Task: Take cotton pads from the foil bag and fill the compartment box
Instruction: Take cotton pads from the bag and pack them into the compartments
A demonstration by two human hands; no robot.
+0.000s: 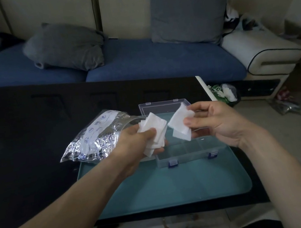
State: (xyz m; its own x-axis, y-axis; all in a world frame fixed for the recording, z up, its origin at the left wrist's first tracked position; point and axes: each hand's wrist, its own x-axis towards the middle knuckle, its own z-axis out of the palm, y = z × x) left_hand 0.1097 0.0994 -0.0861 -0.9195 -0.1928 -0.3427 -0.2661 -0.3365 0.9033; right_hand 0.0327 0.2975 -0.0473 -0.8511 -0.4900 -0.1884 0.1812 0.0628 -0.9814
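2 hands are raised over the open compartment box (188, 150) in the head view, each holding white cotton pads. The left hand (136, 141) has its fingers (148, 133) curled round a loose bunch of cotton pads (153, 131), thumb on top. The right hand (215, 121) pinches a smaller clump of pads (180, 126) between thumb and fingertips, just beside the left bunch but apart from it. Below them the clear box sits on a teal tray (175, 184), its lid (164, 106) tipped back and its 2 blue latches (173, 162) facing the person; the compartments that show look unfilled, though the hands hide the far rows. At the left of the box lies the crumpled foil bag (95, 139), mouth toward the box, partly on the tray's corner and partly on the dark bench (24, 152). Beyond the bench stands a sofa (138, 61) with blue seats and 2 grey cushions (65, 46). A green-and-white bag (222, 93) lies on the floor at the right.
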